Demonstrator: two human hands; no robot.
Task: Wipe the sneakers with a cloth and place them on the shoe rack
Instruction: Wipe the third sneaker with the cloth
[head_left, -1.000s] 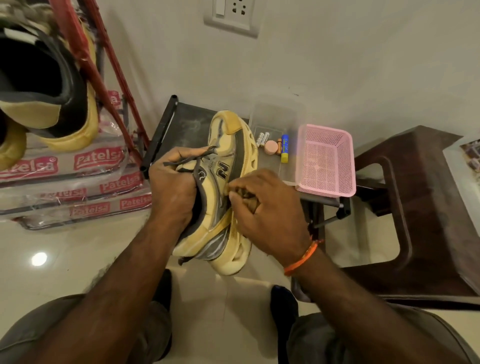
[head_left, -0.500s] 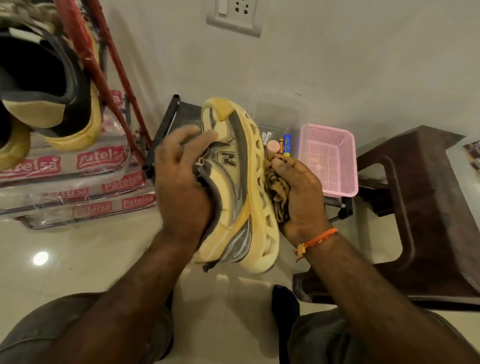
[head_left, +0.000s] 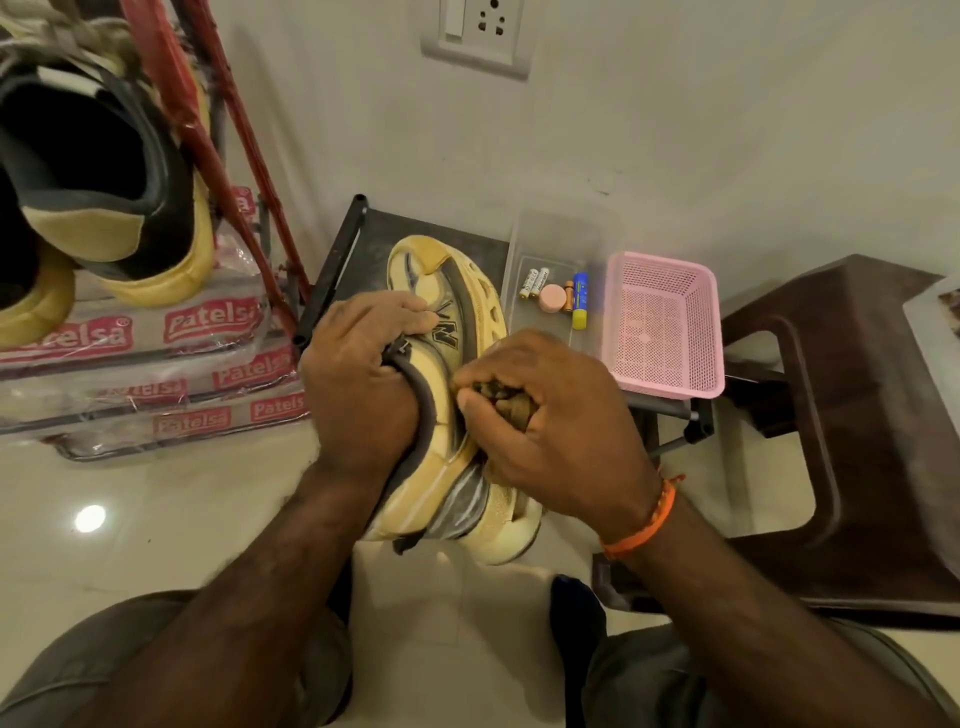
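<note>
Home corner: shoe rack (head_left: 208, 130), wall socket (head_left: 475, 36).

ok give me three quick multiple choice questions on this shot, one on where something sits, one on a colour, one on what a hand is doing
1. Where is the pink basket?
A. right of the clear tray
B. on the red rack
C. on the floor tiles

2. What colour is the band on the right wrist?
A. green
B. orange
C. white

3. What is the right hand doing?
A. hanging idle
B. lifting the basket
C. gripping a bunched cloth against the sneaker

Answers: 1 A, the basket sits just right of the tray with the batteries. 2 B, the band is orange. 3 C, its fingers curl round the brown cloth at the shoe's side, while the left hand holds the collar.
</note>
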